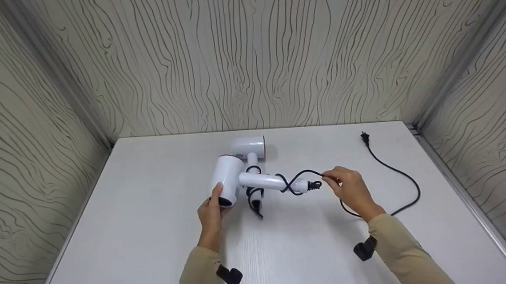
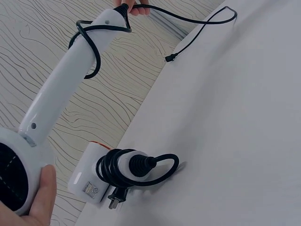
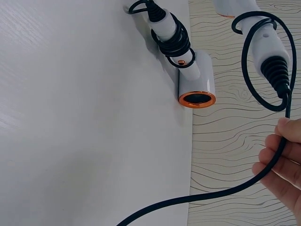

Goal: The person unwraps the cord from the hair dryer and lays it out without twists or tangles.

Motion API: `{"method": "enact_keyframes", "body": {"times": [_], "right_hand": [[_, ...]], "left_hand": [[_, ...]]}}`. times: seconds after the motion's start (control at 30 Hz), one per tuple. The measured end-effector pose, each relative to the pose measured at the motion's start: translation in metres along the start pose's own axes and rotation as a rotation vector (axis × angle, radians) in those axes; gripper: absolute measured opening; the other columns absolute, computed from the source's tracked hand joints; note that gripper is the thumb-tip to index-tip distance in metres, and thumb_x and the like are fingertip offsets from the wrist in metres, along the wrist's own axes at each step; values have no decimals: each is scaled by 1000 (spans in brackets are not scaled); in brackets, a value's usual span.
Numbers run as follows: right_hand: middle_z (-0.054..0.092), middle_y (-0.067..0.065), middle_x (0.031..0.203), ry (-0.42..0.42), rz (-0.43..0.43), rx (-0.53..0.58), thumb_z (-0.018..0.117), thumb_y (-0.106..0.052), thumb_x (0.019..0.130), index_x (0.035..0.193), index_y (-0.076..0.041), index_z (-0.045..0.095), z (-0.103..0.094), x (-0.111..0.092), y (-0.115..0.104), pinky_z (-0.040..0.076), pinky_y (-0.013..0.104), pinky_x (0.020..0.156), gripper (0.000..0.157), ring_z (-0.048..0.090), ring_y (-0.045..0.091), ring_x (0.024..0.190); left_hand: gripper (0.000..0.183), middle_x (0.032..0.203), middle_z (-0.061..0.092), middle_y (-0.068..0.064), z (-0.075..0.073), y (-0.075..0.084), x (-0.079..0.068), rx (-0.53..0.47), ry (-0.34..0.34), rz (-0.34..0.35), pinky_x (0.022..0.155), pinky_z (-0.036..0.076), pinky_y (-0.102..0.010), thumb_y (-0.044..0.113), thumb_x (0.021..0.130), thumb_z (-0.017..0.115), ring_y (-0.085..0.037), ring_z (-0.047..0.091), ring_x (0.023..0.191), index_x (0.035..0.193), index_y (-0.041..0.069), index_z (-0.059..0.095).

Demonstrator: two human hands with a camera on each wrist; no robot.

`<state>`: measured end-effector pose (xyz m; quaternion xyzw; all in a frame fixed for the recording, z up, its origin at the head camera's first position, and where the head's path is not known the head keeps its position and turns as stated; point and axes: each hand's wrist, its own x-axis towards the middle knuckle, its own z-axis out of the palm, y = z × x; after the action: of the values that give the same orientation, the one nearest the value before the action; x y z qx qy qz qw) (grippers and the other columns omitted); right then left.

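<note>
A white hair dryer [image 1: 262, 181] is held up over the table, its barrel gripped in my left hand [image 1: 211, 214]. Its handle points right, with a black cord [image 2: 98, 52] looped loosely around it. Between thumb and fingers, my right hand [image 1: 350, 188] pinches that cord just past the handle's end; in the right wrist view the cord [image 3: 270, 167] runs across the fingers. From there it trails over the table to a two-pin plug [image 1: 365, 138] at the back right. The left thumb lies along the dryer's barrel in the left wrist view.
Behind the held dryer, a second white hair dryer [image 1: 249, 146] with an orange rim lies on the white table [image 1: 161, 237]. Its own cord [image 3: 175, 40] is wound tightly around its handle. Wood-patterned panels [image 1: 247, 57] enclose the table at the back and both sides.
</note>
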<state>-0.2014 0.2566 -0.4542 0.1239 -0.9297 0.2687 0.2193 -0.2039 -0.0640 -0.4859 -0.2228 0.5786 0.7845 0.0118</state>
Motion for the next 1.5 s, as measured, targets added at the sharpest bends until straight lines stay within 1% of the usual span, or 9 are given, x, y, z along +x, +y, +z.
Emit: {"method": "enact_keyframes", "body": {"times": [0.13,0.3,0.4,0.53,0.7,0.97,1.13,1.33,1.5], "right_hand": [[69,6,75,11,-13,0,71,-2,83,87,-2,74,-1,-1,0,56,24,62,5,64,13,68],[68,6,73,47,-67,-5,72,0,80,85,-1,74,0,-3,2,54,22,58,5,63,13,66],[68,6,73,60,-82,-1,73,1,80,84,-1,74,0,-4,3,54,21,58,5,63,13,65],[69,5,73,57,-79,8,73,1,80,84,-1,74,0,-5,3,54,21,58,5,64,13,65],[68,4,73,56,-80,16,73,2,79,84,-2,73,1,-8,2,54,20,58,6,64,12,65],[68,3,73,39,-65,4,74,0,79,83,-2,74,2,-11,2,53,19,57,5,61,8,64],[68,3,72,40,-75,0,75,0,78,82,-3,74,3,-12,3,53,19,56,5,61,7,63],[66,2,70,39,-100,-19,76,0,77,80,-4,74,6,-16,5,48,18,52,6,54,3,60],[66,1,71,9,-84,-44,77,-1,76,79,-5,74,10,-21,8,46,18,52,5,51,1,60]], "left_hand": [[68,117,56,-18,0,-1,1,1,10,0,85,59,-27,44,89,60,-14,62,94,124,-13,50],[68,121,56,-20,0,-1,0,22,16,2,87,59,-28,46,90,59,-16,63,98,124,-13,51],[69,123,55,-22,0,-1,0,24,21,3,87,59,-29,46,90,58,-17,64,98,124,-14,51],[71,125,54,-23,0,0,0,25,16,5,88,59,-29,46,90,58,-16,64,98,126,-14,49],[74,128,52,-24,0,1,-1,38,9,4,92,57,-31,49,91,56,-19,64,103,129,-14,47],[78,130,53,-23,0,1,3,52,37,-6,93,57,-30,54,90,56,-21,64,107,130,-12,47],[76,129,52,-24,-1,0,3,48,53,-1,92,57,-31,52,90,56,-24,63,109,130,-12,46],[81,134,48,-23,0,3,3,22,34,-21,100,53,-34,54,90,54,-28,59,119,135,-11,41],[82,135,49,-22,0,6,1,53,28,-30,102,52,-35,58,90,53,-27,59,119,136,-9,42]]}}
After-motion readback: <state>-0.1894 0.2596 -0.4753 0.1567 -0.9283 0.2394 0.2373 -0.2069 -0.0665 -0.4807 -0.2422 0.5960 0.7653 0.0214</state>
